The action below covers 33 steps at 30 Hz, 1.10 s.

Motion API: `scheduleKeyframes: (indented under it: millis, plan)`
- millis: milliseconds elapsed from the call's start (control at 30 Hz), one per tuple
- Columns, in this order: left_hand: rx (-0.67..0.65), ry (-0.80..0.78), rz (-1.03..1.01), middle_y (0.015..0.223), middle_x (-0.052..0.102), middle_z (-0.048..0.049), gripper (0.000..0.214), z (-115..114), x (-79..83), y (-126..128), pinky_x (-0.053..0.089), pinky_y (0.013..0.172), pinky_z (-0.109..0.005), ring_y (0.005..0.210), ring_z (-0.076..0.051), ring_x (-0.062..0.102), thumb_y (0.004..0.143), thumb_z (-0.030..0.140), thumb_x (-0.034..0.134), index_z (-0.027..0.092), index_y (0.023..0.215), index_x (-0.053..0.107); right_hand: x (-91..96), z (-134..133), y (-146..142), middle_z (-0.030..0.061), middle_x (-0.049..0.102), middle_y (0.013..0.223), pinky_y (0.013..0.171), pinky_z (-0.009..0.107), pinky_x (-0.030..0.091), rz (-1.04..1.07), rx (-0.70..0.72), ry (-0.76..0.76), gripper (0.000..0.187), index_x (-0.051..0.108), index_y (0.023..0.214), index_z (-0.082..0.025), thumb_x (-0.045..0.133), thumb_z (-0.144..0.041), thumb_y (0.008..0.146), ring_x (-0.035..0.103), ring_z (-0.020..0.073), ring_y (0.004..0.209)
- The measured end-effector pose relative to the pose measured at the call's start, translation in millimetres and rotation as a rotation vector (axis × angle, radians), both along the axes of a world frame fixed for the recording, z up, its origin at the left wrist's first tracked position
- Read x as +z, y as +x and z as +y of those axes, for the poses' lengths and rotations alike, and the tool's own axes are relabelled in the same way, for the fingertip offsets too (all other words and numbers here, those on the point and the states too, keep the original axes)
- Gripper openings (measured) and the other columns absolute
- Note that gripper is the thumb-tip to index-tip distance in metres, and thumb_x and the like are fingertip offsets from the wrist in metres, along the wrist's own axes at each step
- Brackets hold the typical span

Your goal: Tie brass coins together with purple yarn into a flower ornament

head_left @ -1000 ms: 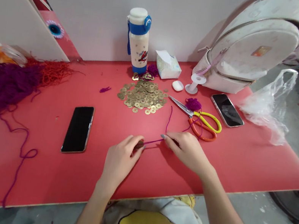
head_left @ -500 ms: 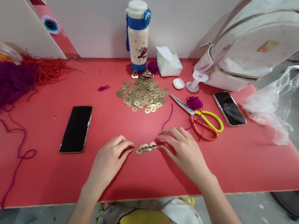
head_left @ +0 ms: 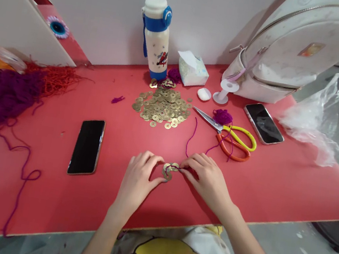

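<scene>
A short string of brass coins [head_left: 169,170] threaded on purple yarn [head_left: 191,136] lies on the red table [head_left: 246,175] between my hands. My left hand [head_left: 138,180] pinches the coins' left end with thumb and fingers. My right hand [head_left: 207,181] pinches the right end, where the yarn leaves the coins and runs back toward the scissors. Farther back lies a loose pile of brass coins [head_left: 161,108].
Orange-and-yellow scissors [head_left: 227,135] and a purple yarn ball [head_left: 223,116] lie right of the pile. A black phone [head_left: 87,145] is at left, another phone [head_left: 263,123] at right. A water bottle [head_left: 155,37], tissue pack [head_left: 192,70], white spool [head_left: 225,91], backpack [head_left: 298,49], plastic bag [head_left: 318,118] and yarn heaps [head_left: 5,91] stand around.
The coins were laid out in a line on the table half a second ago; now both hands have closed in on them and bunched them into a curve.
</scene>
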<state>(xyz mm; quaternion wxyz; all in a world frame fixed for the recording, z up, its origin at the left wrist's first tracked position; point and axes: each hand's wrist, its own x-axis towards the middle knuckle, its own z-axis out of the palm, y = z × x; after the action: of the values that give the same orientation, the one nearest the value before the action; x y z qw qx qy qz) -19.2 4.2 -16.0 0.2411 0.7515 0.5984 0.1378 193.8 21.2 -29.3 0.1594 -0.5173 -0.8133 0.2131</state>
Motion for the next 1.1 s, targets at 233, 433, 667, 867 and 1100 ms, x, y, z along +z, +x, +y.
scheduleKeyframes:
  millis: [233,433,667,867,1100]
  plan:
    - [0.01,0.04,0.132,0.103,0.059,-0.0042,0.046,2.1,-6.8,15.9,0.039,0.08,-0.036,0.097,-0.026,0.057,0.075,0.036,0.082,0.022,0.108,0.053,-1.6,-2.5,-2.0,0.0059,0.069,0.092,0.077,0.036,0.043,0.012,0.01,-0.003,0.011,0.069,0.092,-0.02,0.059,-0.025,0.096,0.059,0.0229,0.085]
    - [-0.006,0.051,0.205,0.102,0.062,-0.0051,0.044,-1.0,-9.6,27.6,0.038,0.079,-0.037,0.094,-0.026,0.058,0.079,0.047,0.075,0.02,0.105,0.052,-3.8,-2.9,-3.1,0.0055,0.069,0.091,0.079,0.038,0.045,0.074,0.007,-0.009,0.011,0.07,0.094,-0.02,0.059,-0.022,0.095,0.058,0.0231,0.086]
    - [0.007,0.236,0.035,0.097,0.061,-0.0021,0.031,-5.4,-6.5,23.3,0.038,0.077,-0.033,0.088,-0.021,0.058,0.084,0.03,0.074,0.023,0.111,0.061,6.6,-0.2,15.5,0.0073,0.069,0.1,0.082,0.037,0.05,0.226,-0.049,0.037,0.018,0.071,0.101,-0.021,0.053,-0.02,0.098,0.059,0.0228,0.093]
    - [-0.074,0.272,0.03,0.094,0.062,-0.0015,0.014,2.1,-3.1,29.4,0.036,0.077,-0.033,0.088,-0.02,0.058,0.088,0.013,0.068,0.023,0.098,0.067,7.6,-1.4,20.0,0.0068,0.069,0.097,0.079,0.038,0.05,0.19,-0.036,0.021,0.018,0.072,0.098,-0.022,0.054,-0.02,0.097,0.058,0.023,0.089]
    - [-0.049,0.134,-0.058,0.095,0.063,-0.0011,0.011,5.1,-12.9,33.4,0.041,0.078,-0.031,0.087,-0.018,0.058,0.089,0.009,0.065,0.02,0.091,0.063,-1.8,-7.4,3.5,0.0069,0.068,0.097,0.08,0.037,0.05,0.124,0.015,0.023,0.013,0.07,0.101,-0.023,0.058,-0.022,0.096,0.058,0.0236,0.09]
